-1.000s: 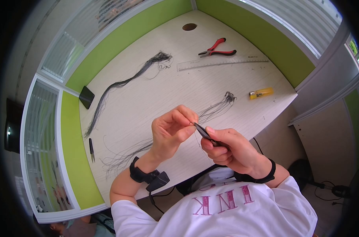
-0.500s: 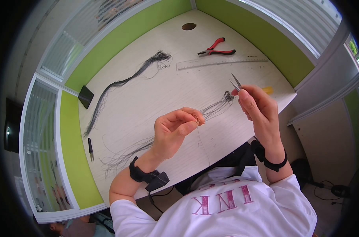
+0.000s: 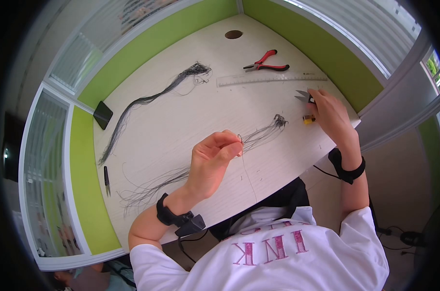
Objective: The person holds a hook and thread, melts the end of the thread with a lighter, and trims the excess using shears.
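My left hand (image 3: 212, 160) is pinched closed on a thin strand (image 3: 247, 167) above the table. A small dark loop (image 3: 240, 137) stands up at the fingertips, and the strand's tail hangs toward the table's front edge. Behind and below this hand lies a bundle of dark strands (image 3: 261, 135) with a knotted end. At the table's right side, my right hand (image 3: 329, 111) has its fingers on small thread snips (image 3: 303, 96), whose blades are spread and point left. A yellow object with a dark end (image 3: 308, 119), maybe a lighter, lies partly beneath this hand.
A clear ruler (image 3: 273, 79) and red-handled pliers (image 3: 267, 64) lie at the back right. Another dark strand bundle (image 3: 152, 99) curves across the left. A black phone-like slab (image 3: 103, 115) and a second cutting tool (image 3: 107, 180) sit near the left edge. Green partitions (image 3: 317, 60) border the table.
My right hand has moved right and lowered to the table with the snips, turning palm down. The left hand keeps its pinch on the strand; the small loop now shows more clearly.
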{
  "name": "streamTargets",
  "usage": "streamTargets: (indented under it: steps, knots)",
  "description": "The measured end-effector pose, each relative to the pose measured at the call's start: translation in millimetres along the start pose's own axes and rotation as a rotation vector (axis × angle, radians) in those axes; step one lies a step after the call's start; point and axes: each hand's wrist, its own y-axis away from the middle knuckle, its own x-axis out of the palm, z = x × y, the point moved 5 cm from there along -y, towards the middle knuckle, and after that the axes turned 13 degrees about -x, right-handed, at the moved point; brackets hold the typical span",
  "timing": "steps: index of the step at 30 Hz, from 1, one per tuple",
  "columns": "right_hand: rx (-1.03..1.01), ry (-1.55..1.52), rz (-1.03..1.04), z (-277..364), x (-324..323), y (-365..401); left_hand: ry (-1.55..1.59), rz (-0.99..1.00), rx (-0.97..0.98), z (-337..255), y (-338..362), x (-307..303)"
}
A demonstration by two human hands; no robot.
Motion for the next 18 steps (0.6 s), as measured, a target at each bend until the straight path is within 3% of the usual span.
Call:
streamTargets:
  steps: [4, 6, 7, 9, 10, 12, 18]
  knots:
    - [-0.015, 0.035, 0.001, -3, 6, -2, 0.025, -0.062, -0.063, 2, 2, 0]
    - [-0.260, 0.317, -0.350, 18, -8, 3, 0.021, -0.078, -0.066, 1, 3, 2]
    - [-0.261, 0.318, -0.347, 25, -9, 5, 0.012, -0.092, -0.070, 1, 2, 1]
    - [-0.389, -0.063, -0.464, 65, -31, 10, 0.000, -0.105, -0.073, 2, 2, -1]
    - [-0.391, -0.490, -0.412, 80, -32, 12, -0.014, -0.120, -0.080, 3, 2, -2]
    - [-0.443, -0.860, -0.330, 106, -32, 18, 0.023, -0.115, -0.094, 4, 2, -2]
    - [-0.432, -1.000, -0.314, 129, -23, 17, -0.036, -0.125, -0.098, -1, 4, 0]
